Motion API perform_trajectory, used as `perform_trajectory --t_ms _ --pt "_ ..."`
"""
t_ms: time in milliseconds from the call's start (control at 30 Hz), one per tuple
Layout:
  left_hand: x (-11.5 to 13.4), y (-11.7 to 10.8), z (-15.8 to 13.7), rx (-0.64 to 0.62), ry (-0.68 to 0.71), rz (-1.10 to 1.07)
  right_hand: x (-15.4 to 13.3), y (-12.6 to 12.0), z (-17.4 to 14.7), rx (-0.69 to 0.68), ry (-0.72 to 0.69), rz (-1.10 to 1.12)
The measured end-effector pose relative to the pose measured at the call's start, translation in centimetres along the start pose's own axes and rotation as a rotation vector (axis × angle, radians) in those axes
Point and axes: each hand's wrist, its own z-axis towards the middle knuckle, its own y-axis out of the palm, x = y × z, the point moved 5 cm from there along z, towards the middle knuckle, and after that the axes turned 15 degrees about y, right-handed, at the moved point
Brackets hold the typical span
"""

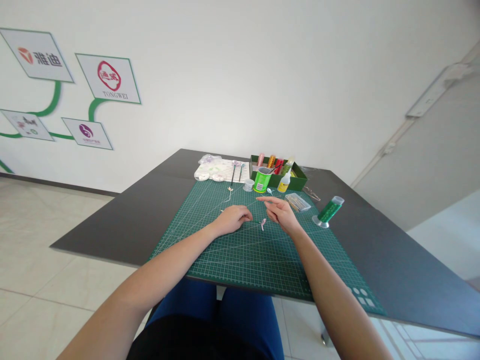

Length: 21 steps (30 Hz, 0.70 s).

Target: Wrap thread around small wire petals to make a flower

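Observation:
My left hand [234,219] rests on the green cutting mat [243,260], its fingers pinched round a thin dark stem. At the stem's right end is a small pink-and-white flower or bud [263,224]. My right hand [281,214] hovers just right of and above that flower, index finger stretched to the left and the other fingers partly curled. Nothing clear shows in it; a thread too fine to see cannot be ruled out. Beyond my left hand lies a small pale sprig [230,193] on a bent wire.
Behind are a green can [262,180], a small white spool [248,185], a glue bottle [284,181] and a dark green box [300,181] of coloured spools. A clear case [297,202] and green spool [329,211] stand right. White bags [208,170] lie back left.

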Motion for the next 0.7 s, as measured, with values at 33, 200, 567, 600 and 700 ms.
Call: perform_trajectory --t_ms 33,200,567,600,700 --pt "0.1 0.0 0.0 0.002 0.002 -0.008 0.0 0.0 0.0 0.007 0.003 0.002" --pt "0.4 -0.1 0.1 0.019 0.014 -0.058 0.2 -0.3 0.1 0.044 0.013 -0.003" --pt "0.9 -0.4 0.2 0.055 0.035 -0.157 0.9 -0.6 0.5 0.065 0.043 -0.088" --pt "1.0 -0.4 0.2 0.063 0.035 -0.166 0.9 -0.6 0.6 0.069 0.047 -0.098" --pt "1.1 -0.6 0.2 0.095 0.033 -0.206 1.1 -0.6 0.7 0.079 0.064 -0.127"
